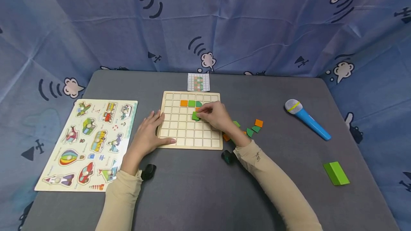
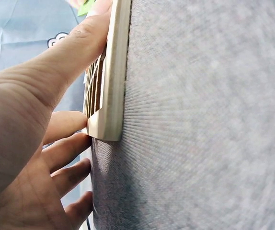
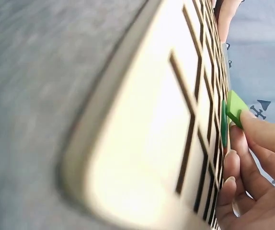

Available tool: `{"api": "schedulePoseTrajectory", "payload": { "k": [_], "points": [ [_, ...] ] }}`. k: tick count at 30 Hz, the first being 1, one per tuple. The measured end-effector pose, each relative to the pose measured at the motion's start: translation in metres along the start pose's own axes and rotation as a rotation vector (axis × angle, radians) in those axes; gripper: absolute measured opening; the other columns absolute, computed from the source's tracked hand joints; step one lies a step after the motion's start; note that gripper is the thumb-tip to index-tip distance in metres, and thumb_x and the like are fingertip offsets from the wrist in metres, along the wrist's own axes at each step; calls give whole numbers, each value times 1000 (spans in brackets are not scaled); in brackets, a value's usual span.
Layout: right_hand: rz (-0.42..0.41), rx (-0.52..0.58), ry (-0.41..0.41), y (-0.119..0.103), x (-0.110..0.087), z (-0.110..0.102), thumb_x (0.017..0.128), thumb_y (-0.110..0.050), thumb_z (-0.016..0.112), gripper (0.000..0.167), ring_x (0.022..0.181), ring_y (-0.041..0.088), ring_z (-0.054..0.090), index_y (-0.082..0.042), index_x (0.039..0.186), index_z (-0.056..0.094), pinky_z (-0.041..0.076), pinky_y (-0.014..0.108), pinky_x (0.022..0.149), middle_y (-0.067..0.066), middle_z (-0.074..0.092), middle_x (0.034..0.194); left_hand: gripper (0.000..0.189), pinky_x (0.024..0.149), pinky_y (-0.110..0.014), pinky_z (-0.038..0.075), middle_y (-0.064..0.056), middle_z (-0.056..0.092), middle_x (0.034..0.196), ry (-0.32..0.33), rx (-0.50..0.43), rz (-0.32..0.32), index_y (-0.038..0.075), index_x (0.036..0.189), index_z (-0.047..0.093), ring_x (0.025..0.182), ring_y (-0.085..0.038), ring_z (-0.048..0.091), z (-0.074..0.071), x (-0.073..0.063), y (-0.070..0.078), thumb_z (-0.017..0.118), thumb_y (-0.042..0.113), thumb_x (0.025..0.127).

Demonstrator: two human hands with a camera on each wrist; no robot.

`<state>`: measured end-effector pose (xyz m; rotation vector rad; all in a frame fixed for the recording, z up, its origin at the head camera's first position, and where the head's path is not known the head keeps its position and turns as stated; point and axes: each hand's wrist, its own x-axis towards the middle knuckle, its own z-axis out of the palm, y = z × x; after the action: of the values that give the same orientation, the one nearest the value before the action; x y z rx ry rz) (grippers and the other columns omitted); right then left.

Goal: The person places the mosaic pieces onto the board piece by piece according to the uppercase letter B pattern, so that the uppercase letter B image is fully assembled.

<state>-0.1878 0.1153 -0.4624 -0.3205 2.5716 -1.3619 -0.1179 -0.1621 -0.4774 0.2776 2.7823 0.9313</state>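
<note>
A wooden grid board lies on the table. My right hand pinches a light green square tile between thumb and finger, close over the board's middle. A dark green piece sits beneath it. In the row above are an orange tile, a green tile and a dark green rounded tile, with another orange tile partly hidden by my fingers. My left hand rests at the board's left edge, fingers spread and relaxed, thumb lying along the near edge.
A printed pattern card lies behind the board. Loose orange and green tiles are scattered right of it, partly behind my right wrist. A vehicle puzzle board lies left; a toy microphone and green block lie right.
</note>
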Motion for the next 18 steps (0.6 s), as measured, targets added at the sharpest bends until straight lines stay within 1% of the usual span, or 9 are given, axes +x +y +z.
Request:
{"api": "schedulePoseTrajectory", "payload": {
  "k": [5, 10, 18],
  "points": [
    [-13, -9, -6, -7, 3, 6, 97, -12, 79, 12, 78, 16, 67, -4, 104, 84, 53, 23, 68, 11, 79, 94, 112, 134, -63, 13, -21, 23, 175, -4, -3, -5, 1, 165, 33, 165, -43, 14, 0, 0, 0, 91, 48, 81],
    [-4, -4, -5, -9, 6, 10, 96, -12, 79, 10, 75, 15, 66, -5, 102, 84, 53, 22, 66, 10, 78, 91, 112, 134, -63, 13, -20, 23, 176, -5, -3, -8, 2, 165, 33, 165, -42, 14, 0, 0, 0, 90, 50, 81],
    [0, -5, -17, -11, 7, 14, 96, -13, 80, 10, 75, 15, 67, -5, 101, 84, 52, 22, 66, 10, 79, 91, 113, 134, -63, 13, -20, 24, 175, -1, -3, -5, 2, 165, 33, 165, -42, 14, 0, 0, 0, 91, 50, 81]
  ]
}}
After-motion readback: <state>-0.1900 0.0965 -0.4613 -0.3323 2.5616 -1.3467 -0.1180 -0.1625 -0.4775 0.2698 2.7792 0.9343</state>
